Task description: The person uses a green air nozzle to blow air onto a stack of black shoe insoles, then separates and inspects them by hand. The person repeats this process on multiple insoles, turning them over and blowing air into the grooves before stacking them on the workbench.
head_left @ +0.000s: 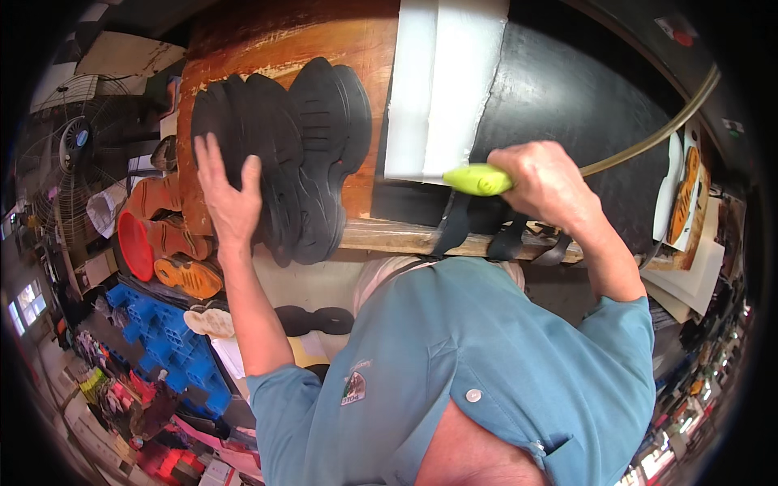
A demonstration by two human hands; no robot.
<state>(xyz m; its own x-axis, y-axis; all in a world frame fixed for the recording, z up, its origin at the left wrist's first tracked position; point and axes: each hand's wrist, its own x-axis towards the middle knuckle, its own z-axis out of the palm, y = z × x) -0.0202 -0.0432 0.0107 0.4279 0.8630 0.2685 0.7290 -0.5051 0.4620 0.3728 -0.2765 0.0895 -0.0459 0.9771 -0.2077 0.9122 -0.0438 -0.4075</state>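
My left hand (228,193) is open, fingers spread, at the left side of a pile of black shoe soles (324,121). The hand overlaps the leftmost soles; whether it touches them I cannot tell. The soles overlap one another on the wooden tabletop (271,40), their lower ends reaching past its near edge. My right hand (545,185) is closed round a lime-green hand tool (476,179). Its blunt end points left, over the near end of a white sheet (442,89). A yellowish clear hose (648,144) runs from behind that fist toward the upper right.
A black sheet (575,89) covers the table's right part, with dark sole-shaped ends (454,229) hanging over the near edge. Orange soles (188,277) and a red round container (135,247) sit at the left. Beyond are a blue plastic pallet (174,344) and a fan (77,138).
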